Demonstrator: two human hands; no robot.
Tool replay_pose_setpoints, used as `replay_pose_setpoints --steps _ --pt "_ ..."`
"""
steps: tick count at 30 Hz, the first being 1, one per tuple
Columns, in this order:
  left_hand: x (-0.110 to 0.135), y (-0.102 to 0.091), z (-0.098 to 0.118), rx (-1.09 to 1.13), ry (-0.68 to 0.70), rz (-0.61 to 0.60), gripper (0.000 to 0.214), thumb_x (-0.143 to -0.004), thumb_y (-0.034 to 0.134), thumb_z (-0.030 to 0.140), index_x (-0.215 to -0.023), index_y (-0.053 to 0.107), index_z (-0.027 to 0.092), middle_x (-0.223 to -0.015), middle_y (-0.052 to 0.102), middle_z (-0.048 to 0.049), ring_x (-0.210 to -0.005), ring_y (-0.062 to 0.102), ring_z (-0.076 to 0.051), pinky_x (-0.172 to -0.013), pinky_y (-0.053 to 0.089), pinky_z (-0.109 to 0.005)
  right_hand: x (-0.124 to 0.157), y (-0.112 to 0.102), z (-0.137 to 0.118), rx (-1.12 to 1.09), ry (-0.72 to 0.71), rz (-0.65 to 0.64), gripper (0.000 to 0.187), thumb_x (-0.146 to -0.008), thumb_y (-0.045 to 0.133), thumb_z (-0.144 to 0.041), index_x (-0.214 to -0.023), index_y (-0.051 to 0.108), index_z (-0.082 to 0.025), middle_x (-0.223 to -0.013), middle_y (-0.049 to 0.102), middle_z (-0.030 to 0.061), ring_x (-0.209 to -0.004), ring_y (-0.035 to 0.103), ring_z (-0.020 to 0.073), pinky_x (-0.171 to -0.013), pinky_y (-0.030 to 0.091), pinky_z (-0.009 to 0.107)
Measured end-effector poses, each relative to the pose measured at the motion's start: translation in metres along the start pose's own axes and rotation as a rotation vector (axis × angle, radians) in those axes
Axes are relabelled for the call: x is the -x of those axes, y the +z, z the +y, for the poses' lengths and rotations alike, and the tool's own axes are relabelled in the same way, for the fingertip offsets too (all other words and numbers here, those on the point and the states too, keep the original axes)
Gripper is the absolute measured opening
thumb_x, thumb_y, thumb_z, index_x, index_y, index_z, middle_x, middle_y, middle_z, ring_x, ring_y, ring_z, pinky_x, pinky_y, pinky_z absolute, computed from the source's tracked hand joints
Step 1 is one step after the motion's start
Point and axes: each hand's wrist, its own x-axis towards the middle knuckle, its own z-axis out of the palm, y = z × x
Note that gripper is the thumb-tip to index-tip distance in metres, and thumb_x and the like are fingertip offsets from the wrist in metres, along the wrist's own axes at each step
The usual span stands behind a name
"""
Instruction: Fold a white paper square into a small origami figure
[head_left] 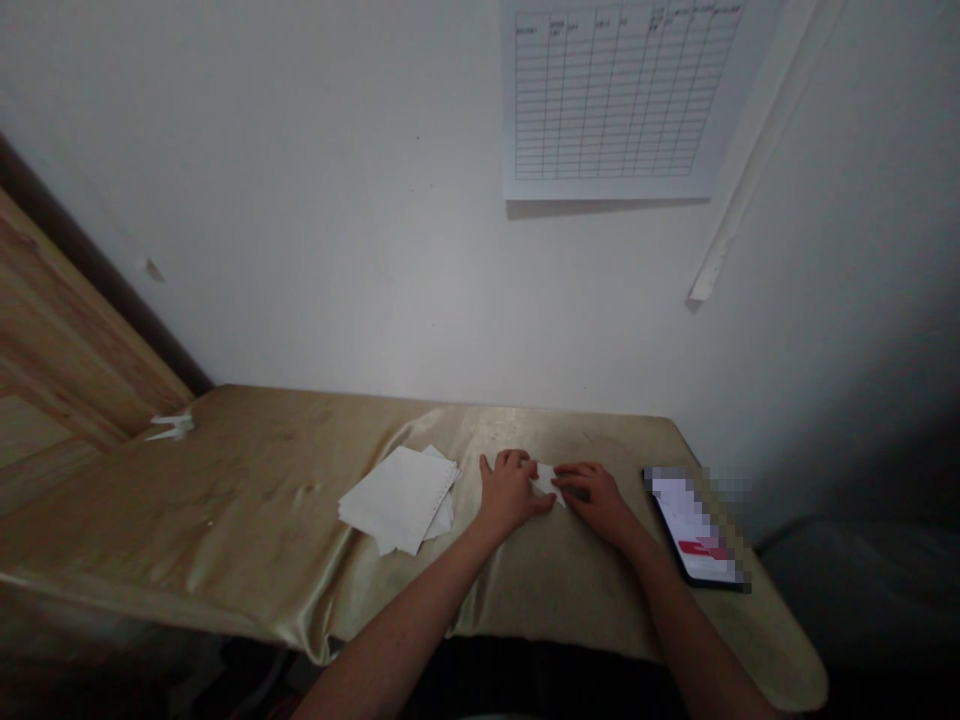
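Note:
A small white piece of folded paper (549, 484) lies on the cloth-covered table, between my two hands. My left hand (516, 490) grips its left side, with thumb and index finger on the paper and the outer fingers spread over the cloth. From the right, my right hand (592, 492) holds the other edge, its fingers bent and close together. Parts of the paper are hidden under my fingertips. A loose stack of white paper sheets (401, 495) rests left of my left hand, apart from it.
A phone (694, 535) with a lit screen lies at the table's right edge. White scraps (172, 427) sit at the far left beside a wooden panel (60, 330). The gold cloth (247, 500) is wrinkled. A printed chart (607, 110) hangs on the wall behind.

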Motion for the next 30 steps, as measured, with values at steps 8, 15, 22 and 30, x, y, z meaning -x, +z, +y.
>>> replay_pose_setpoints --steps 8,15,22,30 --pt "0.004 0.003 0.008 -0.04 -0.001 0.01 0.053 -0.068 0.075 0.058 -0.109 0.064 0.026 -0.132 0.054 -0.0102 -0.127 0.042 -0.036 -0.113 0.011 -0.07 0.0 0.002 0.003 0.004 -0.003 0.012 0.029 -0.086 0.057 -0.024 -0.109 0.073 -0.034 -0.126 0.066 0.0009 -0.119 0.053 0.0238 -0.106 0.037 0.047" --pt "0.005 0.003 0.009 -0.062 -0.002 0.003 0.058 -0.068 0.073 0.061 -0.112 0.063 0.025 -0.134 0.053 -0.0109 -0.128 0.041 -0.036 -0.113 0.011 -0.07 -0.001 0.003 0.005 0.0 -0.008 0.018 0.029 -0.085 0.058 -0.022 -0.108 0.074 -0.033 -0.125 0.067 0.0014 -0.119 0.053 0.0232 -0.106 0.038 0.046" --pt "0.005 0.006 0.009 -0.075 0.002 0.014 0.061 -0.069 0.071 0.063 -0.115 0.062 0.025 -0.135 0.052 -0.012 -0.129 0.04 -0.037 -0.113 0.009 -0.071 0.0 0.002 0.002 -0.002 0.013 0.009 0.031 -0.085 0.057 -0.023 -0.108 0.073 -0.033 -0.127 0.066 0.002 -0.121 0.052 0.025 -0.107 0.036 0.049" --pt "0.006 0.012 0.01 -0.077 0.012 0.002 0.069 -0.068 0.07 0.067 -0.122 0.06 0.024 -0.138 0.05 -0.0149 -0.135 0.034 -0.039 -0.112 0.009 -0.073 0.0 0.002 0.002 -0.006 0.01 0.008 0.032 -0.086 0.055 -0.021 -0.109 0.073 -0.033 -0.127 0.066 0.0015 -0.12 0.052 0.024 -0.106 0.037 0.048"
